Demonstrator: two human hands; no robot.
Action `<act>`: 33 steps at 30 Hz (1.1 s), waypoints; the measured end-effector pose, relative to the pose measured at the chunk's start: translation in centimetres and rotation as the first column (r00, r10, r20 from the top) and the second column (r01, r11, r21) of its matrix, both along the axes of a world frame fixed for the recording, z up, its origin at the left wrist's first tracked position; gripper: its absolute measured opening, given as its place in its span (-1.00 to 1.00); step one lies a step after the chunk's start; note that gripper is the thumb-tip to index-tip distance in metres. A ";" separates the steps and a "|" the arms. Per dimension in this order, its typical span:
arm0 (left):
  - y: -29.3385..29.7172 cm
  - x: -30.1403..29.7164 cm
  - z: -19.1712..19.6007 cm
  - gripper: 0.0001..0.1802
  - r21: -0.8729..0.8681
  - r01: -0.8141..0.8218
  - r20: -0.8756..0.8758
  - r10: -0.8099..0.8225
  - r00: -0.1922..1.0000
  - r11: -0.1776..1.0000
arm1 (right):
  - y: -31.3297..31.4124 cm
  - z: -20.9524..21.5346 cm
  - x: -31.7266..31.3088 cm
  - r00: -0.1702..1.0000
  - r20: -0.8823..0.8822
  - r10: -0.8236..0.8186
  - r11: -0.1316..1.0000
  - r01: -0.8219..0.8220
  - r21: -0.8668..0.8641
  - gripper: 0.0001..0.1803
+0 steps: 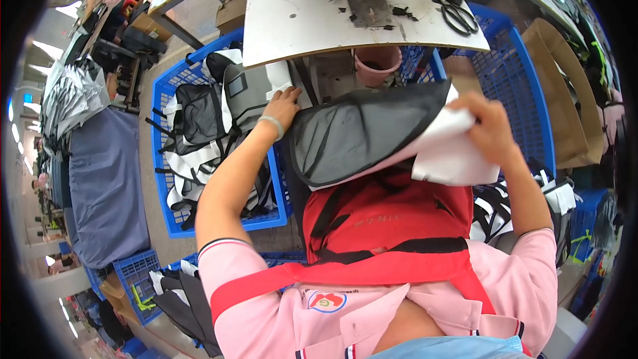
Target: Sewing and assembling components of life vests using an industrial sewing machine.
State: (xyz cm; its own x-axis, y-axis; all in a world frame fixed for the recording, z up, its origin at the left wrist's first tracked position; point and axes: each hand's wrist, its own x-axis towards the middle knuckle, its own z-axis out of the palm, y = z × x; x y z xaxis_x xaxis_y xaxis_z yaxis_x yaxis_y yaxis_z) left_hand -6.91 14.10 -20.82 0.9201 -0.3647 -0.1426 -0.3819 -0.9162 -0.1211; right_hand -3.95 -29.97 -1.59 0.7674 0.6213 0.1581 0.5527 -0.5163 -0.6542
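In the head view, the black panel (369, 134) lies across the front of the wearer's red apron (392, 216), below the near edge of the white counter (292, 23). Its dark mesh-like face is up and edged in black binding. White material (452, 156) shows along its right side and hangs beneath it; whether this is the panel's own underside or a separate piece is unclear.

The right hand (490, 129) is slightly blurred, its fingers curled closed over the upper edge of the white material. The left hand (284, 108) reaches to the other side, its fingers loosely spread over the white edge of a grey piece (256, 93) at the blue crate (271, 223). Whether they pinch that edge or merely rest on it cannot be told.

As for progress, the binding already runs around the visible rim of the black panel, so that edge looks finished. The panel is off the counter and its white side is lifted rather than flat, so the handling of this piece seems under way and not yet complete. The grey piece has not been taken clear of the crate, where more black and white pieces (199, 116) lie heaped. How many of those are finished cannot be judged.

On the counter are black-handled scissors (458, 18), a dark metal plate (369, 8) and scattered dark scraps. A pink bucket (377, 66) stands below, and a second blue crate (539, 103) stands to the right.
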 end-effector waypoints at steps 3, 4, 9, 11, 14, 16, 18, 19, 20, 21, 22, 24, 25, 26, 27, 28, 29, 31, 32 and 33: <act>2.2 -2.7 2.3 -0.75 -0.002 0.138 0.051 -0.138 0.989 0.990 | -2.0 -3.1 5.4 0.974 -0.132 -0.187 0.975 0.200 0.099 -0.75; 2.8 -4.0 3.1 -0.76 -0.006 0.163 0.030 -0.162 0.986 0.987 | -2.2 -5.0 7.2 0.934 -0.250 -0.257 0.965 0.262 -0.011 -0.86; 4.5 -10.2 7.0 -0.84 0.090 0.108 -0.056 -0.104 0.993 0.990 | -2.9 -12.0 9.3 0.840 -0.402 -0.364 0.929 0.298 -0.219 -0.53; 2.8 -11.5 8.3 -0.78 0.004 0.010 -0.026 -0.010 1.000 1.000 | -2.6 -10.9 7.7 0.853 -0.497 -0.158 0.979 0.070 -0.191 -0.49; -2.0 -10.8 10.6 -0.70 -0.163 -0.095 -0.007 0.095 0.995 0.982 | -1.2 -5.7 3.8 0.808 -0.580 0.103 0.900 -0.324 -0.290 -0.55; -5.9 -9.6 12.9 -0.65 -0.346 -0.065 0.029 0.080 0.996 0.936 | 0.5 -1.6 1.2 0.832 -0.491 0.259 0.858 -0.432 -0.279 -0.59; -9.0 -8.4 16.4 -0.63 -0.427 -0.053 0.013 0.064 0.998 0.903 | 1.5 2.9 -0.3 0.815 -0.408 0.412 0.796 -0.540 -0.273 -0.63; -10.3 -7.6 18.3 -0.62 -0.515 -0.066 -0.002 0.076 0.997 0.855 | 1.5 5.1 -0.7 0.782 -0.382 0.492 0.755 -0.602 -0.260 -0.66; -11.3 -6.9 20.3 -0.61 -0.596 -0.053 0.010 0.073 0.997 0.801 | 1.1 7.4 -1.0 0.763 -0.369 0.531 0.721 -0.635 -0.277 -0.69; -12.0 -6.0 22.4 -0.64 -0.634 -0.107 -0.047 0.100 0.994 0.766 | 1.1 9.0 -1.3 0.735 -0.299 0.608 0.704 -0.674 -0.226 -0.72; -12.7 -5.2 24.3 -0.63 -0.709 -0.167 -0.116 0.120 0.986 0.686 | 1.9 9.8 -1.7 0.764 -0.169 0.623 0.742 -0.645 -0.182 -0.77; -14.0 -4.0 27.6 -0.64 -0.806 -0.236 -0.200 0.125 0.972 0.543 | 3.1 10.4 -1.9 0.807 0.208 0.552 0.830 -0.555 -0.049 -0.82; -14.7 -3.8 28.7 -0.65 -0.845 -0.253 -0.227 0.113 0.967 0.471 | 4.0 10.0 -1.8 0.812 0.372 0.450 0.876 -0.482 -0.008 -0.83; -15.3 -3.7 29.5 -0.67 -0.882 -0.202 -0.203 0.044 0.978 0.426 | 4.7 9.5 -1.4 0.834 0.402 0.378 0.912 -0.410 -0.006 -0.85; -15.9 -3.8 30.0 -0.69 -0.919 -0.197 -0.214 -0.014 0.977 0.340 | 5.3 8.8 -0.6 0.840 0.414 0.351 0.925 -0.380 -0.013 -0.85; -16.2 -3.4 30.2 -0.70 -0.916 -0.194 -0.220 -0.035 0.975 0.351 | 5.7 8.1 0.2 0.849 0.399 0.347 0.904 -0.416 0.101 -0.83; -16.4 -3.0 30.2 -0.71 -0.923 -0.168 -0.198 -0.055 0.979 0.346 | 5.9 7.4 0.9 0.880 0.321 0.350 0.893 -0.417 0.168 -0.81; -16.0 -1.1 29.6 -0.73 -0.897 -0.256 -0.304 -0.083 0.949 0.360 | 5.5 6.6 2.8 0.901 0.159 0.404 0.890 -0.427 0.160 -0.82; -15.5 -0.1 29.3 -0.74 -0.856 -0.340 -0.405 -0.098 0.909 0.388 | 5.3 6.2 3.5 0.903 -0.044 0.427 0.896 -0.416 0.152 -0.82; -14.7 0.9 29.0 -0.80 -0.796 -0.387 -0.490 -0.118 0.864 0.465 | 5.1 6.0 4.3 0.907 -0.041 0.419 0.900 -0.409 0.154 -0.82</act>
State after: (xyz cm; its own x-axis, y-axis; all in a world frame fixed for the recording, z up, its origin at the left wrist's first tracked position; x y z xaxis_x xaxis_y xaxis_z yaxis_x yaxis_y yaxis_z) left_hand -6.04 -0.63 8.19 0.8902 -0.4037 -0.2111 -0.0141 -0.4875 0.8730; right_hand 0.32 -24.88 4.44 0.4583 0.8610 0.2205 0.6459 -0.1522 -0.7481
